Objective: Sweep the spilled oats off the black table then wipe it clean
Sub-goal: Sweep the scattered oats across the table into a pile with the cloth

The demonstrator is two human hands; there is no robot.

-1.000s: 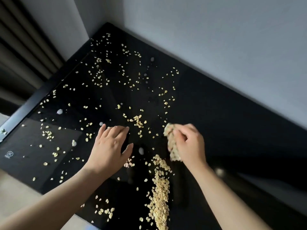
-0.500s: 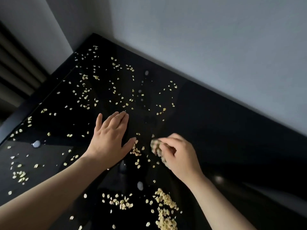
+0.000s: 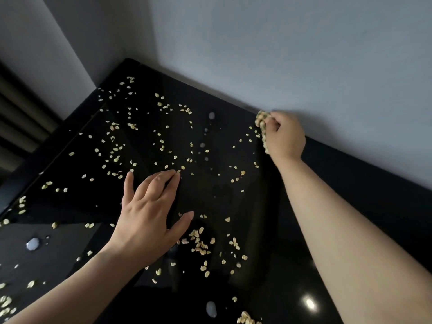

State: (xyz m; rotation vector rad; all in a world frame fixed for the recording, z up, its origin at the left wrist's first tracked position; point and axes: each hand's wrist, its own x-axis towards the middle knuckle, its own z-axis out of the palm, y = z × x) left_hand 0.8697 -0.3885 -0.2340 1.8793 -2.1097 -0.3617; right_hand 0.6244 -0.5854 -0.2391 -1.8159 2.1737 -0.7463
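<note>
Now: sweeping, I judge.
Right grip point(image 3: 284, 139): clamped on cloth point(image 3: 261, 122) by the wall point(image 3: 304, 54), to drag oats point(image 3: 161, 141) back.
Left grip point(image 3: 149, 211): flat, fingers unclenched, bracing on tabletop point(image 3: 362, 183).
Oats: scattered across it.

- Likely a room at home: a plain pale wall point(image 3: 304, 54) runs just beyond the right hand point(image 3: 284, 136).
- A glossy black table point(image 3: 233, 202) lies under both hands.
- A pleated curtain point(image 3: 21, 118) hangs far left of the left hand point(image 3: 149, 213).

Right hand point(image 3: 284, 136) and cloth point(image 3: 261, 120) no longer mid-table, now at far edge by wall point(image 3: 327, 66).
</note>
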